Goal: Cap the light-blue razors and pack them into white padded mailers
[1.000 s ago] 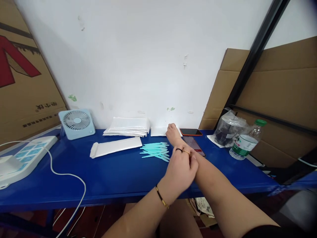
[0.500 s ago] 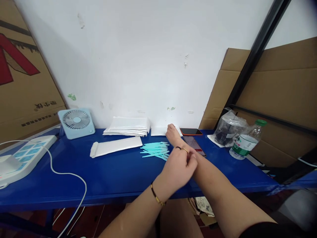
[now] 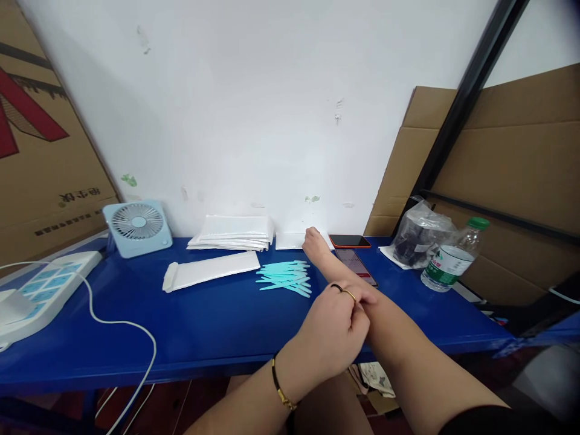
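Observation:
My left hand (image 3: 335, 326), wearing a ring and a dark-and-gold bracelet, has its fingers curled and rests them against my right forearm (image 3: 385, 314). Nothing shows in its grasp. Farther back, my right hand (image 3: 315, 243) is loosely closed in front of a white sheet or mailer (image 3: 289, 241) by the wall. I see no object in its fingers, whose undersides are hidden. Left of my arms lies a loose pile of thin turquoise sticks (image 3: 284, 277). A long white padded mailer (image 3: 212, 270) lies to their left, and a stack of similar mailers (image 3: 233, 231) is behind it.
A small blue fan (image 3: 138, 226) and a white power strip (image 3: 49, 299) with a cable are on the left. Two phones (image 3: 350, 241) lie right of my right hand. A bagged dark object (image 3: 414, 238) and a water bottle (image 3: 451, 260) stand farther right on the blue table (image 3: 203, 332).
My left hand has slid along my right forearm toward the elbow, coming lower and slightly right. My right hand has stayed in place. The view has shifted slightly.

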`<state>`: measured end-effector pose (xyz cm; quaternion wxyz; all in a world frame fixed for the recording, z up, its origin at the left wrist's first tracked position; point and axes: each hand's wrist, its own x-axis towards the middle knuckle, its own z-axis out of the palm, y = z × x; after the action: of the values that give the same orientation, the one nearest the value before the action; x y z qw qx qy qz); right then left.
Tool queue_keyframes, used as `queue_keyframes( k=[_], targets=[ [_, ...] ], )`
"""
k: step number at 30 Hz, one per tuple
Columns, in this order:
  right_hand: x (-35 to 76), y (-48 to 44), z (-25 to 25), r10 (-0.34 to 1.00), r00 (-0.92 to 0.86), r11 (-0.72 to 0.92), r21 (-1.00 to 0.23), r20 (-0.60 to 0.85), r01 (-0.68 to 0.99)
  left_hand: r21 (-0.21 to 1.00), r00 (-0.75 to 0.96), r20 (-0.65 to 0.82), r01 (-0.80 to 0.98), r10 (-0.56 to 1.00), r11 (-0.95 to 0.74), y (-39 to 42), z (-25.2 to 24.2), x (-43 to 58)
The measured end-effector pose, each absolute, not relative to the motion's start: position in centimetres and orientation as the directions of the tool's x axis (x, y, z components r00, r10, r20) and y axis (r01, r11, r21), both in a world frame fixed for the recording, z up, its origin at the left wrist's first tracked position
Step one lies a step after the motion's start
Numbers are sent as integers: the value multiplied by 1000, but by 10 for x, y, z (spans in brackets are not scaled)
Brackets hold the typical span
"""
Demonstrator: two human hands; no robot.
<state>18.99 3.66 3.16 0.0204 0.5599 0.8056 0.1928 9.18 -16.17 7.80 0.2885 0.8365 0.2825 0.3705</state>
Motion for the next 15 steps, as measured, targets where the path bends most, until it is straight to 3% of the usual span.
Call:
queue_keyframes(
  k=[2, 4, 6, 9, 12, 15],
  targets=[
    [192, 36, 33, 918, -358, 304, 280, 168, 911, 728, 728, 354, 180, 587, -662, -155, 77, 81],
    [196, 34, 34, 927, -347, 315, 206, 143, 927, 701, 697, 295, 307, 654, -644, -134, 72, 61],
    [201, 30, 35, 928, -361, 349, 124, 95, 929, 563, 538, 311, 560, 783, -608, -102, 63, 34],
    [208, 23, 31, 885, -461, 459, -53, -60, 887, 317, 476, 78, 821, 876, -475, -51, 46, 0],
    [209, 16, 24, 829, -524, 493, -185, -195, 850, 146, 507, -77, 858, 859, -493, -17, 33, -9],
    [204, 8, 18, 836, -525, 508, -139, -159, 850, 68, 514, -120, 858, 849, -510, -7, 26, 6]
  ],
)
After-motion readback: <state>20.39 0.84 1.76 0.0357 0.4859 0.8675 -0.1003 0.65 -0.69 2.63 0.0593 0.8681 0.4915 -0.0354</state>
